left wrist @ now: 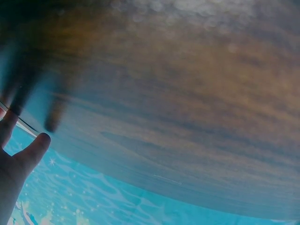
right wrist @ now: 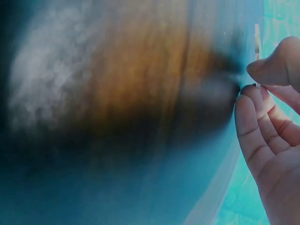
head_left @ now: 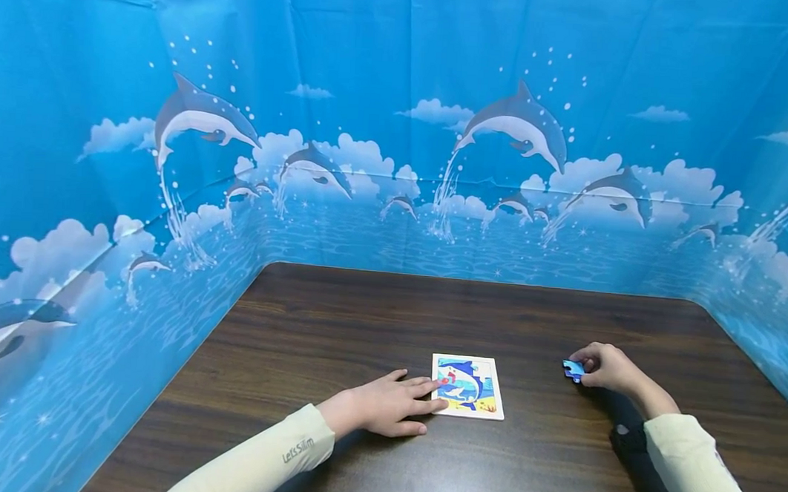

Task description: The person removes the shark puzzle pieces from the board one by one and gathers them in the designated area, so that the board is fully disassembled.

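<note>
A square dolphin jigsaw puzzle (head_left: 470,387) with a white border lies on the dark wooden table, near the middle of the head view. My left hand (head_left: 395,404) has its fingers spread, and the fingertips rest on the puzzle's left side. Off to the right, my right hand (head_left: 611,370) pinches a blue jigsaw piece (head_left: 573,370) between thumb and fingers, at or just above the tabletop. The right wrist view shows that piece (right wrist: 257,40) edge-on, thin, beside the thumb. In the left wrist view only part of the left hand (left wrist: 18,164) appears, at the left edge.
The dark wood-grain table (head_left: 364,311) has rounded far corners. A blue curtain (head_left: 400,127) printed with dolphins, clouds and waves stands behind it and along both sides. Bare tabletop lies between the puzzle and the right hand.
</note>
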Demonstrator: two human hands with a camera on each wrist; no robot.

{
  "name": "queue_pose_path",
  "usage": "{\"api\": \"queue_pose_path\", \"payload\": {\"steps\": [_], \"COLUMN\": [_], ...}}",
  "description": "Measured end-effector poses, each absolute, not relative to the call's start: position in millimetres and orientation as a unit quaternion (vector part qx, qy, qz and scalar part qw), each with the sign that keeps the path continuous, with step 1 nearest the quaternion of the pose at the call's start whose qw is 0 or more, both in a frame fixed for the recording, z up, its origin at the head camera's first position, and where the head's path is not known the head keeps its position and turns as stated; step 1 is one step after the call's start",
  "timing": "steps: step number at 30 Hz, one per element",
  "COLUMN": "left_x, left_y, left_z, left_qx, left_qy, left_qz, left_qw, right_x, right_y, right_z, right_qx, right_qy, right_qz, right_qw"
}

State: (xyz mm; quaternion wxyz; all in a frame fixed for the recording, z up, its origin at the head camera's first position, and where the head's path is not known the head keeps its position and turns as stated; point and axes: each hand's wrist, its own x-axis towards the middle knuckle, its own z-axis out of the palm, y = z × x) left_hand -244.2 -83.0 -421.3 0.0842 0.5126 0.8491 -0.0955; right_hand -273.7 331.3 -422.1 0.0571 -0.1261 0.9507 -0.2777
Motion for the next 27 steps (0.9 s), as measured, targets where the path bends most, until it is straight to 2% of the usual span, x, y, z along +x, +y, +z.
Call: {"api": "queue_pose_path", "payload": {"steps": [17, 27], "left_x": [-242.2, -241.3], "left_y": [-82.7, -82.6], "left_z": [-422.5, -422.0], "left_qx": [0.504, 0.503], "left_qy": [0.855, 0.856], "left_qz": [-0.085, -0.085], "left_qw": [0.084, 0.082], "right_x": [-270.9, -272.2], "right_y": [333.5, 324.1], "right_z": [-424.5, -426.0], "right_qx": [-0.124, -0.102], "right_qy": [0.948, 0.909], "right_qz": [-0.286, -0.402], "right_qw": [0.061, 0.046]}}
